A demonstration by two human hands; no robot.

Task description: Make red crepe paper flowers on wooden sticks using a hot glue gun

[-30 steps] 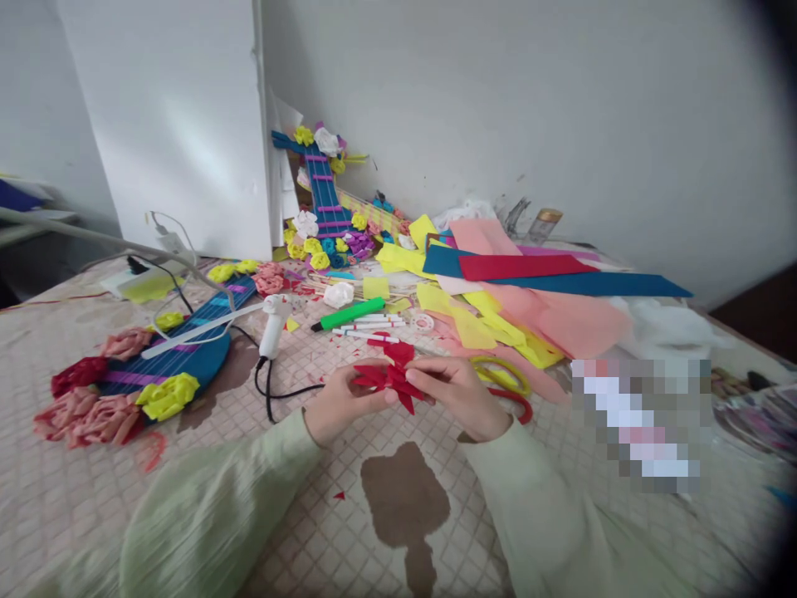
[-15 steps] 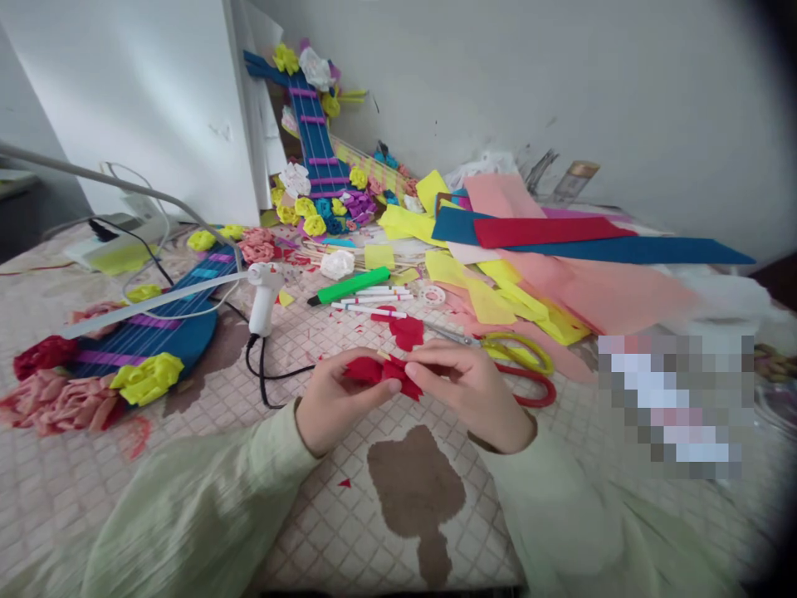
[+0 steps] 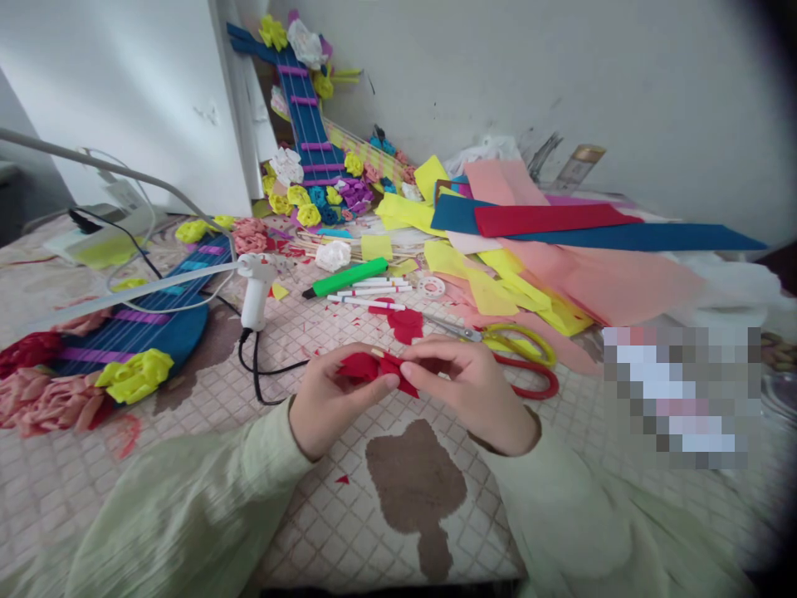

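Note:
A small piece of red crepe paper (image 3: 377,366) is pinched between both my hands above the patterned table cover (image 3: 349,515). My left hand (image 3: 330,397) grips its left side with thumb and fingers closed. My right hand (image 3: 473,390) holds the right side, fingers curled over it. Both sleeves are pale green. Another red paper scrap (image 3: 406,324) lies just beyond my hands. Yellow and red scissors (image 3: 520,357) rest to the right of my right hand.
A white glue gun (image 3: 254,291) with a black cord lies left of centre. A green marker (image 3: 349,277) and pens sit behind. Coloured paper sheets (image 3: 560,249) pile at the right. Blue paper guitars with paper flowers lie at left (image 3: 143,332) and lean on the wall (image 3: 305,108).
The red paper has been folded smaller between my fingers; its loose points no longer stick out. My view has tipped down and moved closer to the table.

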